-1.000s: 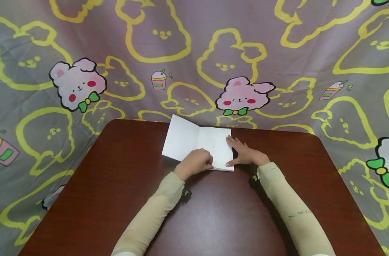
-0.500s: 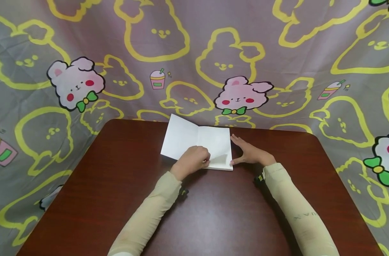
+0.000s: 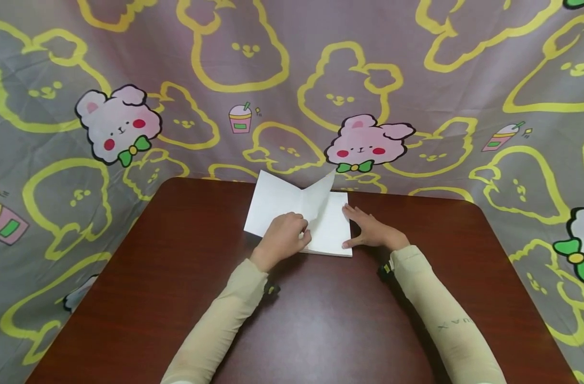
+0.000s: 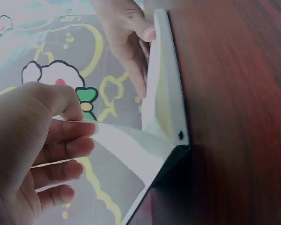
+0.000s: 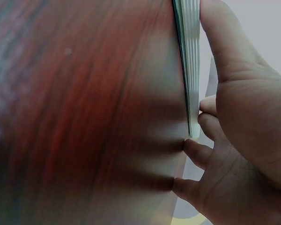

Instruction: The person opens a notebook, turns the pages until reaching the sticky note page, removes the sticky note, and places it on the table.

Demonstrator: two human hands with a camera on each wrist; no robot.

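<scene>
An open notebook with blank white pages lies near the far edge of the table, its left side tilted up. My left hand pinches a single page between thumb and fingertip, and that page stands raised over the middle of the book. In the left wrist view the page bows from the fingertips down to the spine, beside a dark cover. My right hand has thumb and fingers spread along the notebook's right edge. The right wrist view shows the thumb at the page stack, with some fingertips down at the table.
The dark reddish-brown wooden table has a glossy patch of light. Behind it hangs a grey-pink curtain with yellow outlined cartoon figures, close against the table's far edge. A small black device sits at each wrist.
The page that lay on the right side has been lifted by my left hand, curling at its corner first, then swinging up leftward. My right hand moved slightly off the edge, then back onto it.
</scene>
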